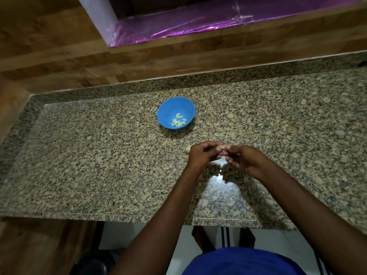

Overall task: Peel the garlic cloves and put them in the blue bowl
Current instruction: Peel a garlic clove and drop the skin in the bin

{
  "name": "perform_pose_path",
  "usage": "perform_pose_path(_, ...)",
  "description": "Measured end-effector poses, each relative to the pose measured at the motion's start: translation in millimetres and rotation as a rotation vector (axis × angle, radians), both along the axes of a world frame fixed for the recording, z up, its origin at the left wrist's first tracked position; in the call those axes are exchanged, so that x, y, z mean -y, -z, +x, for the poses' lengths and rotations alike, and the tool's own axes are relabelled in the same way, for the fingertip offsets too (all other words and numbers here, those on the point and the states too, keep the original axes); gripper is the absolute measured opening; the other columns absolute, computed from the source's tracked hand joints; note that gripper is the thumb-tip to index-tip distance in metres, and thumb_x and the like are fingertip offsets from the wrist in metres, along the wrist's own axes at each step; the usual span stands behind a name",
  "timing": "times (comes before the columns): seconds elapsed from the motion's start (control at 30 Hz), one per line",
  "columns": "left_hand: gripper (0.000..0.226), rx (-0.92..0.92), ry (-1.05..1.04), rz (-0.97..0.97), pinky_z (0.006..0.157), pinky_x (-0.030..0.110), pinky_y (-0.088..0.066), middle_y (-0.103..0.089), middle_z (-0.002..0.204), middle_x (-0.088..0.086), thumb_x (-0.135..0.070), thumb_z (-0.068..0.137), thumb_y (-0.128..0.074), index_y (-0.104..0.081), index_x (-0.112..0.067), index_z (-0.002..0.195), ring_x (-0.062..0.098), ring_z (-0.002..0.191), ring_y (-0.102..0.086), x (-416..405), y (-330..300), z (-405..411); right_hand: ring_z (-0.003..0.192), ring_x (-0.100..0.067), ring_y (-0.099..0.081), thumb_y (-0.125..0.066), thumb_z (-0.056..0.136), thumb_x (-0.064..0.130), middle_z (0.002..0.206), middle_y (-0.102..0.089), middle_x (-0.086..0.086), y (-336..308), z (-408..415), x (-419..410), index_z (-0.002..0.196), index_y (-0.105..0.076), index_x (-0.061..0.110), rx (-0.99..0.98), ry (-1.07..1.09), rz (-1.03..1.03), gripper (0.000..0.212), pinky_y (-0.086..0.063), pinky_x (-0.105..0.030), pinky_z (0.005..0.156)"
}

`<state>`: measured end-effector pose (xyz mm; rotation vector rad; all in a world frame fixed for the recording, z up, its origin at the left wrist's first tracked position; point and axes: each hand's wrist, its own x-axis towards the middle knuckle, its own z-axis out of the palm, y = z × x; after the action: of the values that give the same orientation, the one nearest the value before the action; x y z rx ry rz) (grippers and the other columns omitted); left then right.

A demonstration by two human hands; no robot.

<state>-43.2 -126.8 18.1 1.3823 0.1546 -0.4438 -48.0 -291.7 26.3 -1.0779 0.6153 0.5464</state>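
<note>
The blue bowl (176, 112) stands on the granite counter (99, 159) beyond my hands, with several peeled pale cloves (178, 122) lying in it. My left hand (204, 154) and my right hand (241, 158) meet in front of the bowl, and both pinch one small garlic clove (223, 146) between their fingertips. More garlic (187, 149) peeks out on the counter just left of my left hand, mostly hidden by it.
A wooden wall rises behind the counter, with a shelf lined in purple foil (198, 22) above it. The counter's front edge (119, 217) runs below my forearms. Small bits of garlic skin (287, 129) lie at the right.
</note>
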Motion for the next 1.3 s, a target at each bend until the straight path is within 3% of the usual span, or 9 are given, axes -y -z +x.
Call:
perform_pose_path(0.33, 0.023, -0.018, -0.003, 0.036, 0.074, 0.027, -0.059, -0.075, 0.108, 0.016, -0.007, 0.095, -0.065, -0.071, 0.000, 0.116, 0.019, 0.088, -0.071, 5.5, -0.1, 0.2, 0.060, -0.014, -0.063, -0.057, 0.098, 0.008, 0.073, -0.073, -0.006, 8.2, -1.1, 1.7, 0.093, -0.069, 0.002, -0.014, 0.006, -0.036, 0.014, -0.056, -0.020, 0.056)
perform_pose_path(0.47, 0.024, 0.026, 0.001, 0.086, 0.073, 0.028, -0.060, -0.074, 0.103, 0.023, -0.001, 0.090, -0.070, -0.071, 0.002, 0.113, 0.023, 0.085, -0.071, 6.6, 3.7, 0.7, 0.060, -0.012, -0.063, -0.055, 0.099, 0.008, 0.071, -0.072, -0.004, 11.6, -1.7, 2.7, 0.095, -0.069, 0.003, -0.019, 0.005, -0.032, 0.016, -0.056, -0.020, 0.057)
perform_pose_path(0.63, 0.025, 0.018, 0.027, 0.125, 0.082, 0.038, -0.060, -0.074, 0.091, 0.019, 0.002, 0.089, -0.069, -0.071, -0.005, 0.113, 0.024, 0.081, -0.072, 2.9, 11.6, 5.6, 0.063, -0.015, -0.061, -0.052, 0.100, 0.006, 0.068, -0.071, -0.004, 13.8, -0.9, 4.6, 0.095, -0.065, 0.003, -0.061, 0.049, -0.020, 0.014, -0.056, -0.020, 0.055)
perform_pose_path(0.77, 0.017, 0.024, 0.022, 0.219, 0.072, 0.032, -0.061, -0.075, 0.084, 0.017, -0.002, 0.088, -0.070, -0.074, -0.007, 0.104, 0.020, 0.075, -0.073, -1.1, 17.3, 7.4, 0.060, -0.018, -0.067, -0.053, 0.097, 0.001, 0.076, -0.072, -0.013, 18.7, 0.1, 5.4, 0.098, -0.063, -0.002, -0.083, 0.093, -0.036, 0.010, -0.059, -0.025, 0.057)
perform_pose_path(0.83, 0.014, 0.020, 0.010, 0.257, 0.067, 0.033, -0.062, -0.074, 0.084, 0.022, -0.002, 0.088, -0.070, -0.074, -0.005, 0.101, 0.023, 0.073, -0.072, -2.7, 19.5, 9.2, 0.058, -0.019, -0.068, -0.054, 0.095, -0.003, 0.080, -0.070, -0.018, 23.6, 2.0, 4.2, 0.094, -0.062, -0.005, -0.089, 0.119, -0.065, 0.009, -0.062, -0.031, 0.067)
perform_pose_path(0.9, 0.009, 0.045, 0.005, 0.338, 0.062, 0.035, -0.061, -0.073, 0.081, 0.021, -0.004, 0.088, -0.071, -0.075, -0.005, 0.096, 0.025, 0.066, -0.070, -4.2, 20.2, 15.0, 0.057, -0.022, -0.068, -0.056, 0.093, -0.006, 0.079, -0.070, -0.020, 28.0, 3.0, 3.9, 0.091, -0.063, -0.008, -0.090, 0.130, -0.101, 0.007, -0.061, -0.042, 0.078)
perform_pose_path(1.03, 0.005, 0.208, 0.036, 0.665, 0.060, 0.023, -0.054, -0.075, 0.073, 0.008, -0.011, 0.086, -0.075, -0.079, -0.008, 0.088, 0.011, 0.055, -0.066, -2.4, 22.3, 41.9, 0.058, -0.028, -0.055, -0.058, 0.090, -0.005, 0.064, -0.065, -0.020, 30.2, 2.0, 4.3, 0.084, -0.062, -0.003, -0.067, 0.068, -0.138, 0.008, -0.061, -0.053, 0.064)
perform_pose_path(1.17, 0.009, 0.282, 0.129, 0.881, 0.076, 0.022, -0.053, -0.078, 0.084, 0.006, -0.007, 0.082, -0.075, -0.081, -0.010, 0.087, 0.016, 0.078, -0.072, 8.3, 26.6, 69.1, 0.054, -0.025, -0.050, -0.055, 0.087, -0.012, 0.067, -0.059, -0.023, 36.3, 3.0, 5.8, 0.090, -0.062, -0.001, -0.002, 0.070, -0.220, 0.013, -0.058, -0.059, 0.070)
perform_pose_path(1.3, 0.015, 0.336, 0.244, 0.970, 0.086, 0.025, -0.052, -0.078, 0.096, 0.008, -0.004, 0.082, -0.074, -0.081, -0.009, 0.094, 0.019, 0.090, -0.072, 12.9, 35.8, 78.4, 0.062, -0.028, -0.057, -0.058, 0.091, -0.008, 0.081, -0.066, -0.027, 44.5, 2.5, 5.4, 0.098, -0.070, -0.006, 0.021, 0.098, -0.316, 0.014, -0.059, -0.050, 0.068)
